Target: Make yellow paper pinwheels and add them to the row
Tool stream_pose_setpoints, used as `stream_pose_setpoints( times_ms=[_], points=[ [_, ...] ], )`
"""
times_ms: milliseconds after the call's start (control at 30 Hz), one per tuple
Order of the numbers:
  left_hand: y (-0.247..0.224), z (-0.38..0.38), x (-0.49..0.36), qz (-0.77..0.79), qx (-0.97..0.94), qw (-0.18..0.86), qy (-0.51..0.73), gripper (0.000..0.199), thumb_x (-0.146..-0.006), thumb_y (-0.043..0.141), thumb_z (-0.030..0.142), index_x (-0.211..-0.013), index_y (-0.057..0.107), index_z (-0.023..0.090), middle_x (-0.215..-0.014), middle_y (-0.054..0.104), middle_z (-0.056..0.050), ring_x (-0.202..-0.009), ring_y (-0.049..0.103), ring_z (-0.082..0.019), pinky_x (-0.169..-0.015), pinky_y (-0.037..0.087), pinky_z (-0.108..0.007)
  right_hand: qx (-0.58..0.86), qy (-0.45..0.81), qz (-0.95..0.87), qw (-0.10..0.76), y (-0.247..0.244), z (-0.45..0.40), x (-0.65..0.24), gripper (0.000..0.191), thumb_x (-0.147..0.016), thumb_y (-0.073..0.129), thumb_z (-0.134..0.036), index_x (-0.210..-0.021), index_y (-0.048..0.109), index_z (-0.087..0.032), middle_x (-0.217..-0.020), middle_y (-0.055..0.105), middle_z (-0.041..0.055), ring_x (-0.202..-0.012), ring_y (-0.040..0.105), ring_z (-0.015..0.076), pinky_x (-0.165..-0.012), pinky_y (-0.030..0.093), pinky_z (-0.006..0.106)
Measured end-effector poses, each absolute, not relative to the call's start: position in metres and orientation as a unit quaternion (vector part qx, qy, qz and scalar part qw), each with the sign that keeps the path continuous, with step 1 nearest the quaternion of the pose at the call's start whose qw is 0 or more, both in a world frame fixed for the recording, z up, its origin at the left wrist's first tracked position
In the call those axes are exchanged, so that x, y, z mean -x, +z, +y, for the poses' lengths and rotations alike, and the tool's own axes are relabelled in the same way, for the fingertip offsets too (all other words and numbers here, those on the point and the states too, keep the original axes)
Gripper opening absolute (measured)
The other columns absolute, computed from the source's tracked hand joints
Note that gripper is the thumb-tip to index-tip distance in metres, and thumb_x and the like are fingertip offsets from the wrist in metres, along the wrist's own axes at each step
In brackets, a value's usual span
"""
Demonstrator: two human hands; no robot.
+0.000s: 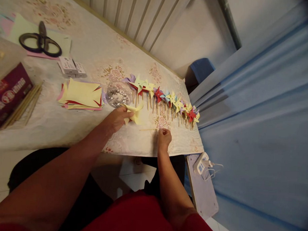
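Seen from your head camera, you pinch a curled yellow paper [135,115] between thumb and fingers of your left hand [118,118], just beside a dish [128,89] of small metal pieces [117,98], while your right hand [164,137] pinches a thin stick [147,130] over the table's near side. Paper pinwheels [171,97] lie in a row beyond, stretching right.

Floral-clothed table [57,125]: paper stack [84,94], clear dish [129,93], pinwheel row [171,97], purple box [13,92].
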State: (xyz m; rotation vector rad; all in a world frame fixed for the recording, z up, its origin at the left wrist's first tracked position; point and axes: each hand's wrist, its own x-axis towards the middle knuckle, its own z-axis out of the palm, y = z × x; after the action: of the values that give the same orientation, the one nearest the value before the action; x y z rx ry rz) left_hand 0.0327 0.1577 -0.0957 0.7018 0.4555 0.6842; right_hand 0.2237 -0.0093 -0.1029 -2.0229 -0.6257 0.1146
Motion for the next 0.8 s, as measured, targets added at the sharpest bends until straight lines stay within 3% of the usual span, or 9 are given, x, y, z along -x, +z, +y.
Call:
stream_pose_setpoints(
  times_ms=[100,200,433,567,800],
  points=[
    [-0.095,0.157,-0.033,0.217,-0.331,0.859,0.326,0.023,-0.068,0.079,0.015,-0.088,0.067,0.015,-0.075,0.069,-0.003,-0.063,0.063,-0.012,-0.059,0.048,-0.023,0.839,-0.085,-0.403,0.356,-0.101,-0.014,-0.216,0.021,-0.082,0.058,-0.021,-0.100,0.068,-0.017,-0.089,0.068,0.0079,-0.084,0.058,0.0216,-0.082,0.045,0.035],
    [-0.095,0.156,-0.033,0.214,-0.325,0.862,0.324,0.025,-0.068,0.080,0.015,-0.089,0.067,0.015,-0.074,0.068,-0.002,-0.062,0.062,-0.012,-0.058,0.048,-0.023,0.793,-0.083,-0.558,0.232,-0.100,-0.013,-0.206,0.022,-0.090,0.055,-0.016,-0.103,0.072,-0.018,-0.103,0.069,0.0110,-0.102,0.056,0.0246,-0.094,0.041,0.039],
    [-0.095,0.157,-0.034,0.220,-0.336,0.857,0.323,0.025,-0.064,0.082,0.016,-0.085,0.068,0.013,-0.072,0.068,-0.002,-0.059,0.060,-0.011,-0.056,0.046,-0.021,0.782,-0.098,-0.595,0.158,-0.113,-0.007,-0.199,0.025,-0.097,0.047,-0.015,-0.093,0.072,-0.018,-0.093,0.065,0.0111,-0.093,0.051,0.0246,-0.086,0.041,0.038],
    [-0.099,0.158,-0.034,0.223,-0.343,0.854,0.322,0.025,-0.065,0.082,0.019,-0.086,0.068,0.014,-0.072,0.068,-0.001,-0.059,0.060,-0.010,-0.059,0.048,-0.022,0.802,-0.054,-0.559,0.205,-0.111,-0.002,-0.197,0.020,-0.089,0.048,-0.011,-0.082,0.066,-0.018,-0.086,0.063,0.0092,-0.087,0.052,0.0230,-0.083,0.042,0.036],
    [-0.099,0.159,-0.033,0.211,-0.348,0.862,0.303,0.029,-0.065,0.085,0.020,-0.089,0.071,0.014,-0.079,0.072,-0.004,-0.065,0.064,-0.013,-0.060,0.049,-0.023,0.799,0.183,-0.339,0.462,-0.089,0.002,-0.192,0.014,-0.072,0.056,-0.025,-0.080,0.067,-0.020,-0.064,0.056,-0.0051,-0.060,0.046,0.0132,-0.058,0.037,0.024]
  ],
)
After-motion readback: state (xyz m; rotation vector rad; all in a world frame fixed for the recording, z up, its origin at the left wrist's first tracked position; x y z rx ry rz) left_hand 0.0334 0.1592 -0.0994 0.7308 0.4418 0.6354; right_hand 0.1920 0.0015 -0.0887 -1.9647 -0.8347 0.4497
